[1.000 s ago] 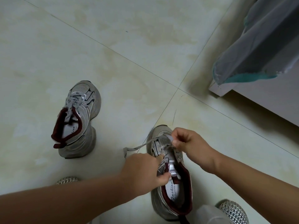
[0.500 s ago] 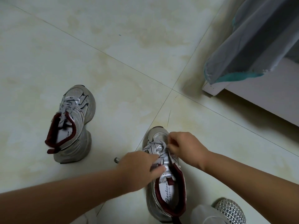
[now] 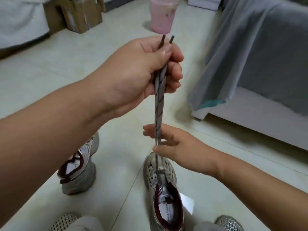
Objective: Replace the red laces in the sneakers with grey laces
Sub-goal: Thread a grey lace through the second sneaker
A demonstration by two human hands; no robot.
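Two grey sneakers with dark red linings stand on the tiled floor. The left sneaker is partly hidden by my left forearm. The right sneaker stands below my hands. A grey lace runs straight up from its lowest eyelets, both strands together. My left hand is raised high and grips both strands near their dark tips. My right hand pinches the two strands lower down, just above the toe of the right sneaker.
A pink bin stands on the floor behind my left hand. Cardboard boxes are at the back left. A white bed base with a grey cover fills the right side. My patterned slippers show at the bottom.
Both hands were down at the right sneaker's eyelets. My left hand has now lifted the lace ends high, my right hand has slid up the strands, and the view has tilted up.
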